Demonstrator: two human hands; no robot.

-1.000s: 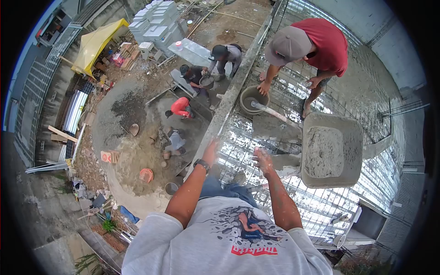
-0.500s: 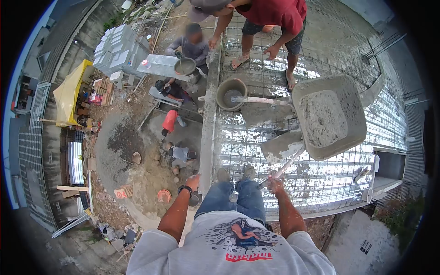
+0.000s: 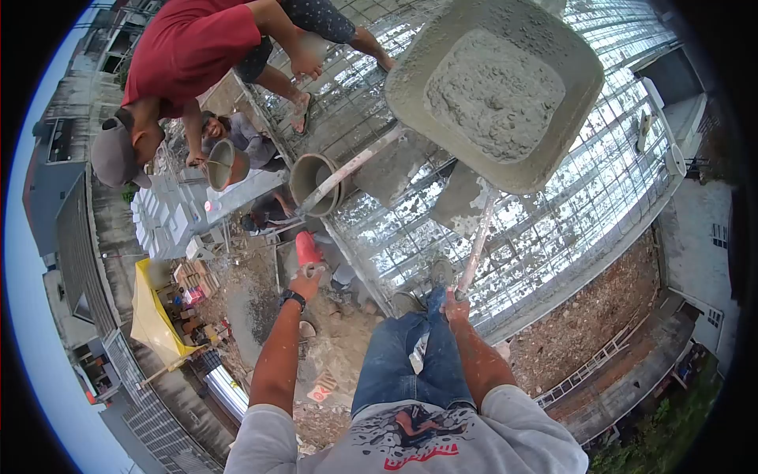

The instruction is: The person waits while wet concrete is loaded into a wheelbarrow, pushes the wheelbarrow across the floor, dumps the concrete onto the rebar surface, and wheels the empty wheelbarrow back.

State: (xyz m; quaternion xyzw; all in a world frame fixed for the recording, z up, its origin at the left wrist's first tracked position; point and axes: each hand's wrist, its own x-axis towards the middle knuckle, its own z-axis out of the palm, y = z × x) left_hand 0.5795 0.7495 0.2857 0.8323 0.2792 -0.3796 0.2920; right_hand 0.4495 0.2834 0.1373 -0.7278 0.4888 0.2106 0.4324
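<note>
My right hand [image 3: 455, 305] is closed around the end of one handle [image 3: 480, 245] of a wheelbarrow [image 3: 580, 99], whose tray holds wet grey concrete [image 3: 501, 95]. The wheelbarrow's other handle [image 3: 355, 163] points toward the roof edge, crossing over a mortar-stained bucket [image 3: 304, 180]. My left hand [image 3: 304, 283], with a watch on the wrist, is out past the slab edge, short of that handle's end. Its fingers look loosely bent and apart, with nothing clear in them.
A person in a red shirt [image 3: 189, 47] bends over the edge, one hand on a bucket [image 3: 227, 166]; a co-worker [image 3: 245, 138] is below. Rebar mesh [image 3: 545, 237] covers the shiny deck underfoot. Beyond the edge lie a drop, grey blocks [image 3: 162, 217] and a yellow tarp [image 3: 158, 316].
My view has turned, and the wheelbarrow sits higher in it. The red-shirted person has bent down over the edge and now has a hand on a bucket. My right hand keeps its handle.
</note>
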